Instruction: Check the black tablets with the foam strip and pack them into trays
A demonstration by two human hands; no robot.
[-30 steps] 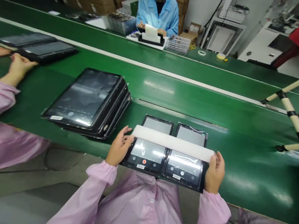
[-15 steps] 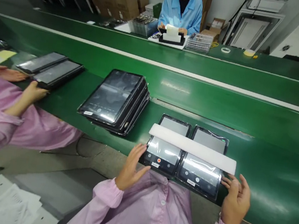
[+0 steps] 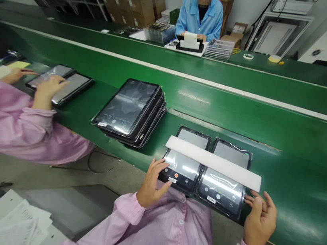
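Two tablets in clear film lie side by side in front of me, a left tablet (image 3: 182,169) and a right tablet (image 3: 221,192), both with lit screens. A white foam strip (image 3: 214,161) rests across the pair. My left hand (image 3: 153,183) has its fingers apart, the tips over the lower left corner of the left tablet. My right hand (image 3: 260,219), fingers loosely spread, is beside the right edge of the right tablet, below the end of the strip. Neither hand grips anything.
A stack of wrapped tablets (image 3: 130,112) stands to the left on the green bench (image 3: 301,176). Further left, a co-worker's hands (image 3: 47,87) are over other tablets (image 3: 73,88). Across the bench sits a person in blue (image 3: 200,17). Papers (image 3: 22,224) lie at lower left.
My left hand has shifted slightly onto the left tablet's lower corner. My right hand stays by the right tablet. At the left, the co-worker's hand has moved up over the tablets.
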